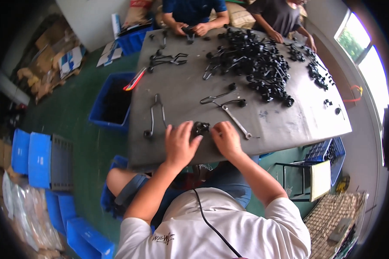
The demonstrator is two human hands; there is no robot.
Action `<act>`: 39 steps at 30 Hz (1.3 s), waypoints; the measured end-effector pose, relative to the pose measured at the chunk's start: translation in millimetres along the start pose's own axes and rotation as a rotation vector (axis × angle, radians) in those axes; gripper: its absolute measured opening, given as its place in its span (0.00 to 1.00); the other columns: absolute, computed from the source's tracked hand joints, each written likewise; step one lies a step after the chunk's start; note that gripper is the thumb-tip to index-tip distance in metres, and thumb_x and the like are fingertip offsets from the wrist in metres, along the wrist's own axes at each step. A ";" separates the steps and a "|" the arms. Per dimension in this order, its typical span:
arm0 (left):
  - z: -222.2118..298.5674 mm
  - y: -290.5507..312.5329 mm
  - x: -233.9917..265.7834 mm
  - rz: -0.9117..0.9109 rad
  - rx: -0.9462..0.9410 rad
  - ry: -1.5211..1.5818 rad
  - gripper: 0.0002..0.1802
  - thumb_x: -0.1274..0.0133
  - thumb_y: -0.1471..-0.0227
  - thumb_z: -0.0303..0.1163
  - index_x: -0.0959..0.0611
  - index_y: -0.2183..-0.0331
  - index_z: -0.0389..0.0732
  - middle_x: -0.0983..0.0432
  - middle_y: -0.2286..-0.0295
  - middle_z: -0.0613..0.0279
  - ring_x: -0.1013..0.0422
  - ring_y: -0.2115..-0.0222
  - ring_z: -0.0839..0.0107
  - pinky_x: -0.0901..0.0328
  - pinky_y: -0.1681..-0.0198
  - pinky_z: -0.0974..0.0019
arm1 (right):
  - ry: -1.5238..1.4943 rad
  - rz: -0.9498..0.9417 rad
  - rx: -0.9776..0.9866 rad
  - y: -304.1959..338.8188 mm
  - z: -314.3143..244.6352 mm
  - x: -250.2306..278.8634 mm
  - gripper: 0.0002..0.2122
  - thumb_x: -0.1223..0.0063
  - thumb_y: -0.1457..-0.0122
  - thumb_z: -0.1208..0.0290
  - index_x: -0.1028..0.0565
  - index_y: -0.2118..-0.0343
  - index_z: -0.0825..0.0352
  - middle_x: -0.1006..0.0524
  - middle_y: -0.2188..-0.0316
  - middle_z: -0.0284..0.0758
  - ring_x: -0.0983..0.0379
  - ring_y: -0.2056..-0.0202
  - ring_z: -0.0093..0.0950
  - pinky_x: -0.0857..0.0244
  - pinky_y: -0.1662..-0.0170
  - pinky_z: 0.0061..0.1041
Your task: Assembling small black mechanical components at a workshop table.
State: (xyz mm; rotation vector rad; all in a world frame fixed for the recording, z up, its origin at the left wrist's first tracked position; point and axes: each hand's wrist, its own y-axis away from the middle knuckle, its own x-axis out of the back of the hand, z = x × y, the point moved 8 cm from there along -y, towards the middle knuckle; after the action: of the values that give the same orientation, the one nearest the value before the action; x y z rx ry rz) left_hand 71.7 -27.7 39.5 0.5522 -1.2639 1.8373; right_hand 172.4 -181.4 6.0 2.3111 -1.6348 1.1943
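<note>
Near the table's front edge, my left hand [180, 144] closes its thumb and fingers on a small black part [200, 128]. My right hand [227, 140] is at the part's right side with its fingertips pinched together; what sits between them is too small to make out. A bent metal wire fork [152, 113] with a black end piece lies left of my left hand, its other end hidden by my fingers. Beyond my right hand rest a wrench [236, 122] and another wire fork [216, 98] with black ends.
A big heap of black parts [259, 60] covers the table's far right. More wire forks [168, 59] and a red-and-white object [135, 79] lie at the left. Two people sit across the table [289, 123]. A blue bin [100, 108] stands left of it.
</note>
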 end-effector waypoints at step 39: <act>11.9 -23.6 -47.0 0.061 -0.049 0.384 0.24 0.45 0.56 0.16 0.26 0.54 0.37 0.24 0.58 0.49 0.27 0.57 0.47 0.31 0.54 0.51 | -0.047 -0.114 0.088 -18.9 4.0 8.1 0.07 0.44 0.39 0.69 0.27 0.64 0.67 0.24 0.67 0.44 0.27 0.64 0.47 0.32 0.60 0.40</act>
State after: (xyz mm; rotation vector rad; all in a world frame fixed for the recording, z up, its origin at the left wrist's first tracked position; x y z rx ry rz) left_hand 116.6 -52.4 22.9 0.1239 -1.0696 1.8473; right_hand 191.3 -181.3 15.1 2.4656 -1.4699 1.2205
